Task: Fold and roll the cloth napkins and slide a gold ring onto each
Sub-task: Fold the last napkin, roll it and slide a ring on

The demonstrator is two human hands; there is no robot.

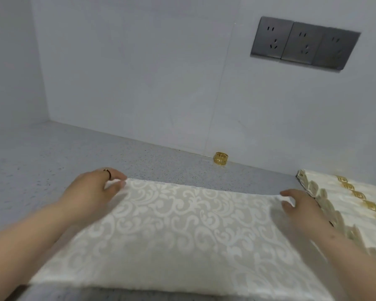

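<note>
Left hand (96, 187), right hand (300, 205) pinch napkin (178, 231) corners; rolled napkins (356, 209) cropped.

Cream damask cloth napkin (178, 231) lies flat across centre & lower frame on grey speckled counter (52, 161). Left hand (91, 187), thin ring on one finger, pinches its far-left corner; right hand (300, 205) pinches far-right corner. Small gold openwork ring (220, 158) stands centre-right at foot of white wall (139, 83). Row of rolled cream napkins (339, 205) w/ gold bands at right edge, just beside right hand. Dark grey triple socket panel (304, 43) upper right.
</note>
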